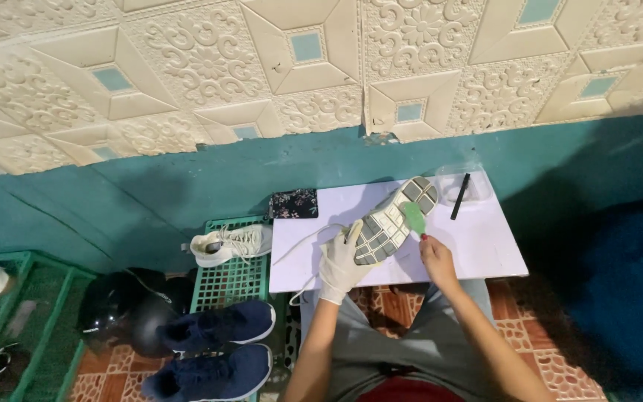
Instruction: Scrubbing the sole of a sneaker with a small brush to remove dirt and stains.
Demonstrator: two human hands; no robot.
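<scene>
- My left hand point(340, 262) (in a white glove) clasps the white sneaker point(394, 219), held sole-up over the white board point(485, 246).
- My right hand point(436, 257) pinches a green brush point(414, 217) whose head lies against the sole.
- I see the matching sneaker point(231, 244) on the green crate point(225, 286), navy shoes point(217, 346) below.

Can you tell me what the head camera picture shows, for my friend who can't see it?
A person's gloved left hand holds a white sneaker sole-up over a white board, while the bare right hand scrubs the sole with a green brush. Another white sneaker and navy shoes sit nearby.
</scene>
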